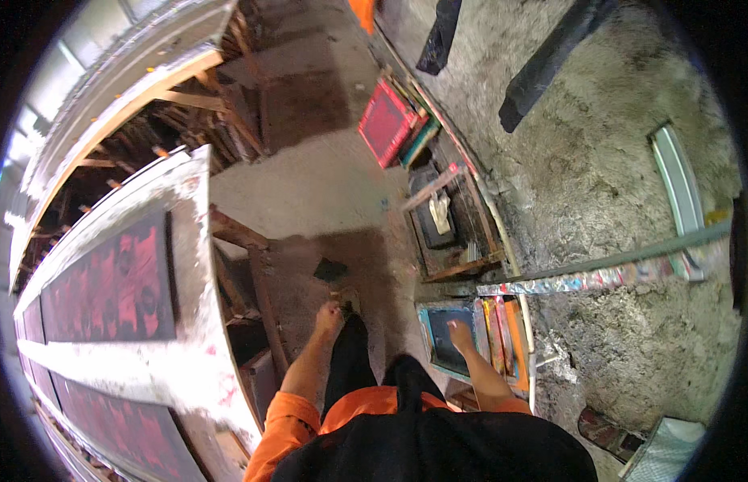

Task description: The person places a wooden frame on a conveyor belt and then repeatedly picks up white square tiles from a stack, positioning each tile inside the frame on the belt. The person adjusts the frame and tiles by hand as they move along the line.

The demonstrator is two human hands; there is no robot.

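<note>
My left hand [329, 319] hangs low in front of my left leg, above the concrete floor. Its fingers look curled in, with nothing visible in them. Over on the right, my right hand [461, 334] is closed too and appears empty. Behind it in the picture leans a blue-edged frame with a dark panel [442, 345]. Whether that hand touches the frame cannot be made out. Upright frames with yellow, red and orange edges [514, 337] stand beside it.
To the left runs a long, pale, stained table [201, 321] bearing dark panels with red patterns [116, 281]. Along the right wall [575, 201] stand a red frame [387, 122] and a wooden rack [426, 249] holding a pale glove-like item [440, 213]. A dark flat piece [331, 269] lies ahead on the floor.
</note>
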